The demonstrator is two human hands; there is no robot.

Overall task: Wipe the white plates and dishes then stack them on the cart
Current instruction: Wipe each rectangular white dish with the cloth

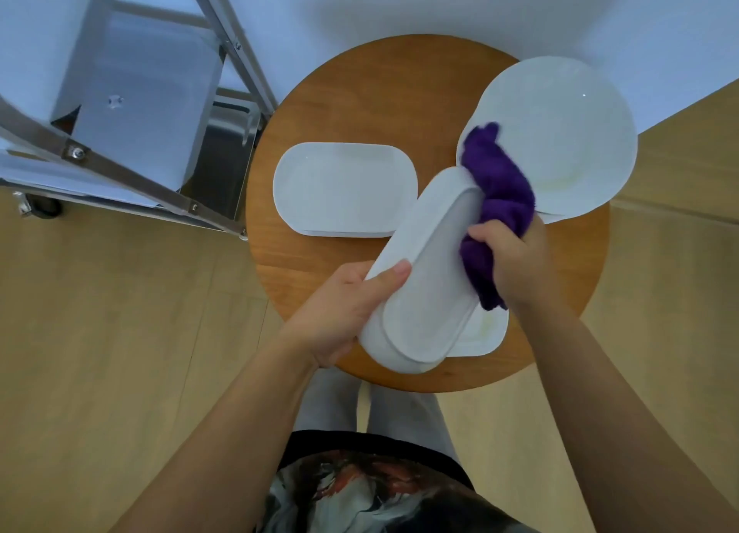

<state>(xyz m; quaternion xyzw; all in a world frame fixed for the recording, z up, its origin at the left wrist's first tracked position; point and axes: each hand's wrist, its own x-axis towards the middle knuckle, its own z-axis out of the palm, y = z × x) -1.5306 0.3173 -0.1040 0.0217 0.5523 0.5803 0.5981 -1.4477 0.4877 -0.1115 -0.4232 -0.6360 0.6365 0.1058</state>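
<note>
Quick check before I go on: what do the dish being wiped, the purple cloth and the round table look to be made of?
Dish: likely glazed ceramic, white with a smooth, rigid raised foot; melamine is possible. Purple cloth: soft, fuzzy pile, probably microfibre or terry. Round table: wood or wood veneer, warm brown with faint grain and a satin finish.

No legible text, label, brand, number or sign found on any surface in the head view. The patterned garment [360, 488] at the bottom edge bears a print, but no characters can be read there.
</note>
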